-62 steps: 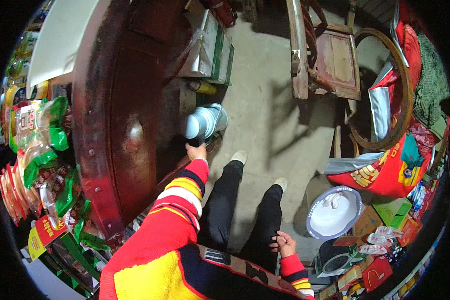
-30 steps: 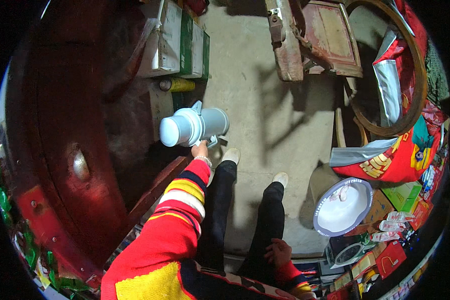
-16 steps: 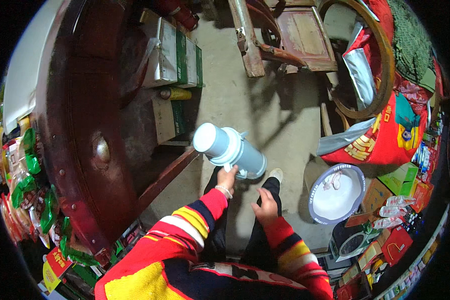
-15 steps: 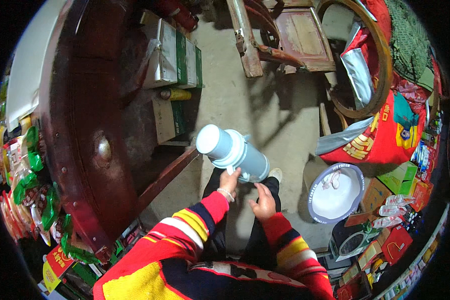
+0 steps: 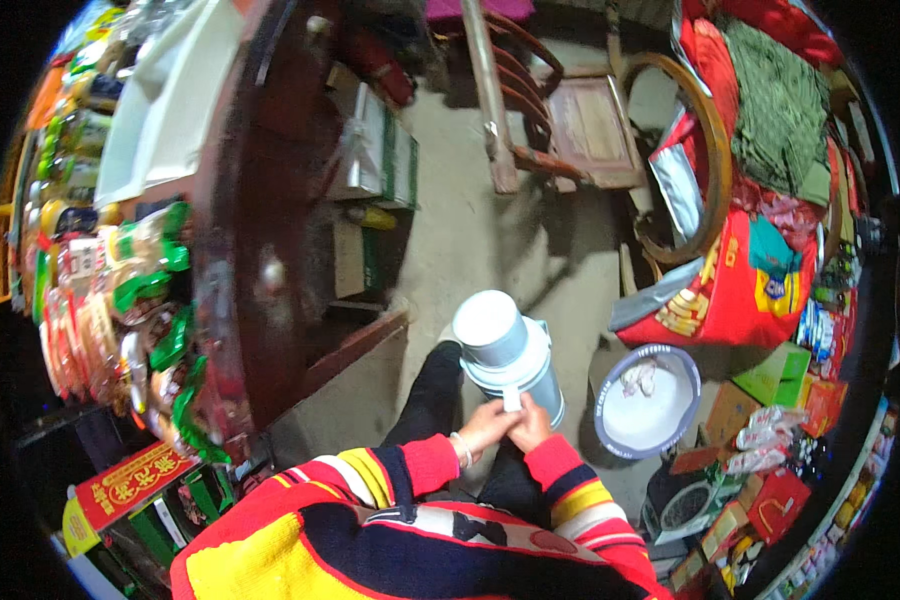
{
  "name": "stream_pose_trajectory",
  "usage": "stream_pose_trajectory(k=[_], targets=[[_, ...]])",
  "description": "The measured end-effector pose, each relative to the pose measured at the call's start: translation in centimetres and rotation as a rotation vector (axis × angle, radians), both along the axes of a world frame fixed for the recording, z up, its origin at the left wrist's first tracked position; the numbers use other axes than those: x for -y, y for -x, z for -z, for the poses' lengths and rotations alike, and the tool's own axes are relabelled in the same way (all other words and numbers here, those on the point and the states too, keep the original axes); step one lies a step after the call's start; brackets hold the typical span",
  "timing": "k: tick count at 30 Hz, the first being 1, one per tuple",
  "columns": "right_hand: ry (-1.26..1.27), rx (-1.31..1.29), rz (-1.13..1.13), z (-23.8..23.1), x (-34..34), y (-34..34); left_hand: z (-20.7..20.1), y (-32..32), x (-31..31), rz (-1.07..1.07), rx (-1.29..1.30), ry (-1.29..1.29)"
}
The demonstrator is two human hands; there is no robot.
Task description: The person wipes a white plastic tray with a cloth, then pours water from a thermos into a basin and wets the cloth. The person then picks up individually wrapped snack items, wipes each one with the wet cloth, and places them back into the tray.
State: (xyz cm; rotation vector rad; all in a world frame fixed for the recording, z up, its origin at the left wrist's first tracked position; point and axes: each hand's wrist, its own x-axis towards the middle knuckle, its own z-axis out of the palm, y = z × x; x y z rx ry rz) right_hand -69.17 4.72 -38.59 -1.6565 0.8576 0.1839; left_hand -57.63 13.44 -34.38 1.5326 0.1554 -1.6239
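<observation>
A pale blue thermos jug (image 5: 533, 372) with a wide cup-like lid is held in front of my legs, lid tilted up and a little to the left. My left hand (image 5: 486, 426), with a bracelet at its wrist, is closed around the white handle on the jug's near side. Against it, my right hand (image 5: 532, 424) is also closed at the same handle. The fingers of both hands overlap, and part of the handle is hidden behind them.
A white basin with a grey rim (image 5: 649, 402) stands on the floor at right, beside a red bag (image 5: 715, 312). A wooden chair (image 5: 592, 125) stands ahead. The dark red cabinet (image 5: 270, 230) at left carries packaged snacks (image 5: 135, 320); boxes (image 5: 770, 375) crowd the right.
The thermos jug has moved right and nearer to me, and hangs more upright. My right hand, free before, has closed at the handle beside my left. The whole view has shifted, showing more shelf at left.
</observation>
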Motion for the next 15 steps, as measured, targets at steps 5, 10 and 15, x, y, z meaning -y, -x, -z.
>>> stream_pose_trajectory(k=[5, 10, 15], targets=[[-0.204, 0.108, 0.240, -3.7, -0.4, 0.7, -8.8, -3.9, -1.6, 0.699, 0.815, 0.338], [0.015, 0.097, 0.154, -9.6, 0.0, 0.6, -20.2, -10.0, -0.9, 0.506, 1.378, 0.310], [0.153, 0.153, 0.110, -14.2, 0.8, 0.8, -19.9, -11.7, -2.6, 0.607, 1.145, 0.278]])
